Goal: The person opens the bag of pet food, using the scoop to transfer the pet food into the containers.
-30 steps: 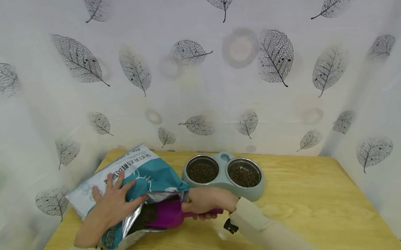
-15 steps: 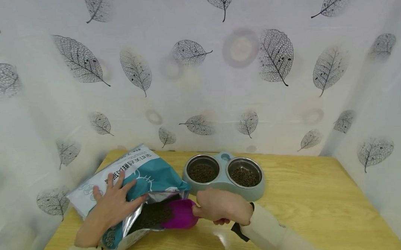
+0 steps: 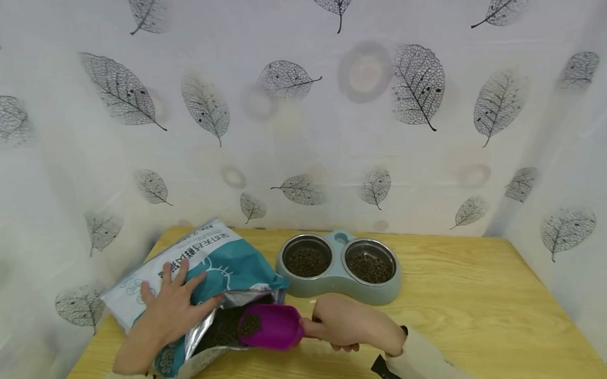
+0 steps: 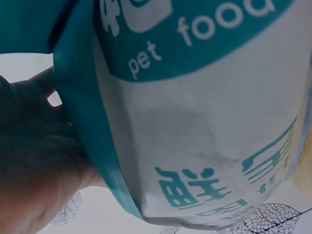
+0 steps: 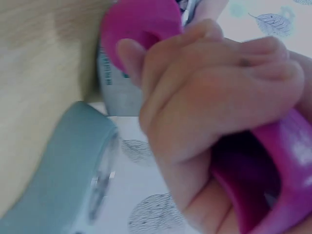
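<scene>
A teal and white pet food bag [image 3: 240, 260] lies on its side, its silver-lined mouth open and dark kibble inside. My left hand [image 3: 169, 317] rests on top of the bag with its fingers spread; the left wrist view has the bag's printed side [image 4: 195, 117] beside that hand. My right hand [image 3: 350, 326] grips the handle of a magenta scoop [image 3: 281, 326], and the right wrist view shows its fingers curled round the handle [image 5: 292, 161]. A little kibble sits at the scoop's front, which is at the bag's mouth.
Behind the right hand stands a light blue double feeder [image 3: 333, 280] with two metal bowls, each holding brown kibble. Everything stands on a wooden table [image 3: 466, 307]. A white curtain [image 3: 301, 133] printed with leaves hangs behind and along the sides.
My right hand has drawn the scoop rightward, partly out of the bag, and its tilt has changed so the kibble in it shows. The left hand and bag have stayed in place.
</scene>
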The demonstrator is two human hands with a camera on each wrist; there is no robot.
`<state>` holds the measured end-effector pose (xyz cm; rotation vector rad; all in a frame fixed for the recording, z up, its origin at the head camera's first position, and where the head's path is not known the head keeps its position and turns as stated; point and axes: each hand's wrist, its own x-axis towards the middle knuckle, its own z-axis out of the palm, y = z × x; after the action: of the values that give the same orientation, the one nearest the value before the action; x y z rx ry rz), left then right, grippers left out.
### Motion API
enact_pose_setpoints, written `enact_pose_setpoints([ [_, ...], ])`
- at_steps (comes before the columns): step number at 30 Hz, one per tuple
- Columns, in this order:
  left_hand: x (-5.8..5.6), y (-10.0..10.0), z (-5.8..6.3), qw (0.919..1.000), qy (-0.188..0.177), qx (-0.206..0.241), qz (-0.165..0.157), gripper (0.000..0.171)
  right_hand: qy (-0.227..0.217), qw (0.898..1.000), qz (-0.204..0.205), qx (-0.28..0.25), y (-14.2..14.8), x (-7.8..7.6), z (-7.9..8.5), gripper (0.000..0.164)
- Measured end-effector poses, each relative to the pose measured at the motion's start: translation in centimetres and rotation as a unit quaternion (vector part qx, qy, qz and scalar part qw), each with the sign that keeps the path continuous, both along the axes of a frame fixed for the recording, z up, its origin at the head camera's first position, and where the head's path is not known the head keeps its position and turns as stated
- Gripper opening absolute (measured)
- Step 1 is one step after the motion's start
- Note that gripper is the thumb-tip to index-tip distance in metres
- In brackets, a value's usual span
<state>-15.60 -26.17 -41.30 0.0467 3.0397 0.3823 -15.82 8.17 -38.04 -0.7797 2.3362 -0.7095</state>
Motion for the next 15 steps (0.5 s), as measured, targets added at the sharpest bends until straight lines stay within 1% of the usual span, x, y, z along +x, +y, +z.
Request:
enact_pose_setpoints([
  [7, 0.0, 0.0, 0.0, 1.0, 0.002, -0.002, 0.0, 0.095, -0.023, 0.998, -0.013, -0.06, 1.4, 0.1, -2.4, 0.047],
  [11, 0.0, -0.1, -0.1, 1.0, 0.002, -0.004, 0.001, 0.095, -0.029, 0.996, -0.016, -0.087, 2.0, 0.4, -3.6, 0.046],
  [15, 0.0, 0.0, -0.1, 1.0, 0.001, -0.004, 0.001, 0.095, -0.017, 0.995, -0.013, -0.102, 2.4, 0.6, -4.7, 0.046],
])
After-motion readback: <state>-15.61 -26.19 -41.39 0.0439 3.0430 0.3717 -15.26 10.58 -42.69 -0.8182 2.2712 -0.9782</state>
